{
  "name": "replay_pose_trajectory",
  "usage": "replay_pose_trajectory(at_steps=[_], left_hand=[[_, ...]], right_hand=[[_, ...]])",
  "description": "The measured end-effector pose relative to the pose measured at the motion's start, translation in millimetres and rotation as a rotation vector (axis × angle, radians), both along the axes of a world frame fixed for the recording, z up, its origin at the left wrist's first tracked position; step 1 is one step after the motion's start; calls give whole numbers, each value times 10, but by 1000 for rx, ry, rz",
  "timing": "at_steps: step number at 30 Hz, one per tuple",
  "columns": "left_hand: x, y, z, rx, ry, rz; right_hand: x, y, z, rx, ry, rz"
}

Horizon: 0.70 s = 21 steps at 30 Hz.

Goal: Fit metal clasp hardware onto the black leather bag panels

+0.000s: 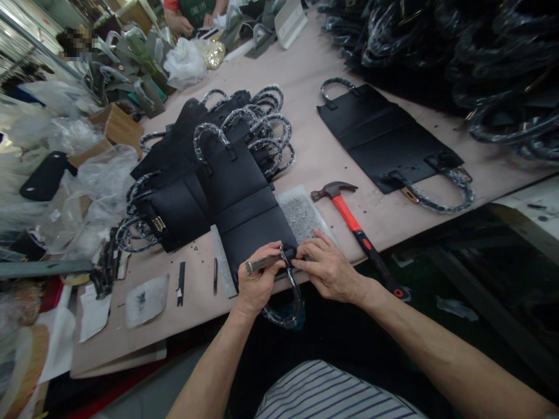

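Matt black leather panel (244, 203), metal punch (262, 263).

**One strip of lettering, none of it legible**

The only writing in view is at the far edge of the table (305, 64), left of middle. Pale letters run across the chest of a green apron (197, 7) worn by a co-worker. They are too small and too blurred to make out, so no word, brand or number can be read.
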<state>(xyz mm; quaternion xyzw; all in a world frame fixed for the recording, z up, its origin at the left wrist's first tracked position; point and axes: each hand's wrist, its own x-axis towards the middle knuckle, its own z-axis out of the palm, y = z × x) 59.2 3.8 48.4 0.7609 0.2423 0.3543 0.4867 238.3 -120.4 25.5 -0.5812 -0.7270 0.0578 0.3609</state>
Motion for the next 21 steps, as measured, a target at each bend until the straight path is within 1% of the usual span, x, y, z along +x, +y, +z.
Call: replay_pose_trajectory(at_steps=[12, 21], left_hand=[[8, -9, 10, -5, 16, 12], [34, -33, -2, 38, 28, 47]], right_hand=[[-2, 3, 9, -17, 14, 5], [-5, 0, 10, -24, 20, -1]])
